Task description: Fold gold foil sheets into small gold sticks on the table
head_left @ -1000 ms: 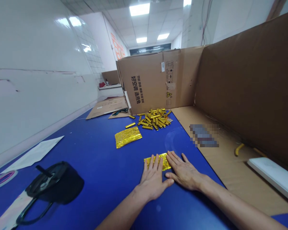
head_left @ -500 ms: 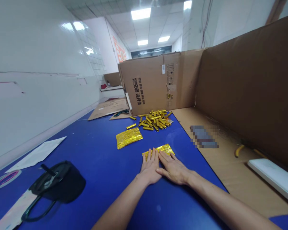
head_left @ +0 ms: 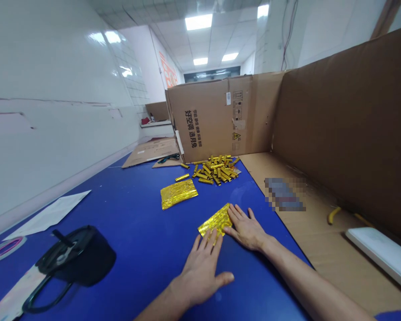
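Note:
A sheet of shiny gold foil (head_left: pixel 217 219) lies flat on the blue table, just beyond my hands. My left hand (head_left: pixel 203 267) is open, its fingertips on the near edge of the foil and its thumb spread to the right. At the foil's right side, my right hand (head_left: pixel 246 227) lies open with its fingers resting on the edge. A second gold foil sheet (head_left: pixel 179 193) is farther off to the left, touched by neither hand. Behind it is a heap of small rolled gold tubes (head_left: pixel 217 168), with a few loose ones near the heap.
On the left are a black round case (head_left: pixel 83 256) with a strap, a white paper sheet (head_left: pixel 50 215) and a roll of tape (head_left: pixel 5 249). A tall cardboard box (head_left: pixel 217 120) walls off the back and right. A white slab (head_left: pixel 381 249) lies on cardboard at right.
My left hand has drawn back toward me, from the foil's middle to its near edge. My right hand has shifted slightly right. The foil has turned a little and shows more.

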A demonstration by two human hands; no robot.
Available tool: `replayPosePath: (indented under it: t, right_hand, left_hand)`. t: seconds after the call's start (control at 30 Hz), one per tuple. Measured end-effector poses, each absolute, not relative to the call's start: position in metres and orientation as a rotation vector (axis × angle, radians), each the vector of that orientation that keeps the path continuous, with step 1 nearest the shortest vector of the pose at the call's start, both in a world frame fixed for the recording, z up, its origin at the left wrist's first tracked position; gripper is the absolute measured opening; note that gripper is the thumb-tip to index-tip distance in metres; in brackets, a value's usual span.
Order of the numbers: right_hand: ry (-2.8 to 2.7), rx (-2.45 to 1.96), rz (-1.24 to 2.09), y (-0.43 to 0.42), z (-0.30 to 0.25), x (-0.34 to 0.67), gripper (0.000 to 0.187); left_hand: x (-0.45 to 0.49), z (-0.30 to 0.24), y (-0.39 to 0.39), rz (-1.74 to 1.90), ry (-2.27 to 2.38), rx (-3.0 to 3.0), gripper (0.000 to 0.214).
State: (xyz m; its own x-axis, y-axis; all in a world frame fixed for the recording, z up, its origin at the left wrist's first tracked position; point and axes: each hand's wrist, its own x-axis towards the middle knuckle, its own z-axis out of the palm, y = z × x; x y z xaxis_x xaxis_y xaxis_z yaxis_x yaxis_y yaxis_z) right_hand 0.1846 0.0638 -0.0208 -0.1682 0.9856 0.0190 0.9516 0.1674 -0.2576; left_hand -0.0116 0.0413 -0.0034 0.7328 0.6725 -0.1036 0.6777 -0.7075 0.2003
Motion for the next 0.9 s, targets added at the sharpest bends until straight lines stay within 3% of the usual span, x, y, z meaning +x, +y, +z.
replayPosePath:
  t: [0.17,0.43,0.53,0.63,0.73,0.9]
  right_hand:
    - [-2.167,-2.009,0.232,0.071,-0.027,0.197,0.066]
    - [-1.819,-2.204,-0.008,0.076,-0.032,0.209,0.066]
    - [-1.875,-2.083,-0.030,0.068,-0.023,0.203,0.076]
    - [-2.234,-1.807,0.164,0.059,-0.014,0.193,0.094]
    - [-2.358,-1.745,0.300,0.057,-0.012,0.187,0.094]
    - [-1.981,-2.139,0.143,0.070,-0.022,0.193,0.085]
  left_hand:
    - [0.000,0.005,0.014,-0.042,0.908,2.699,0.086]
    - [0.017,0.000,0.010,-0.082,0.830,2.774,0.046]
    - [0.014,-0.009,0.012,-0.014,0.798,2.785,0.061]
    - [0.012,-0.010,0.013,-0.014,0.786,2.773,0.077]
    - [0.013,-0.006,0.013,-0.067,0.826,2.753,0.070]
    - [0.013,-0.002,0.012,-0.084,0.781,2.747,0.068]
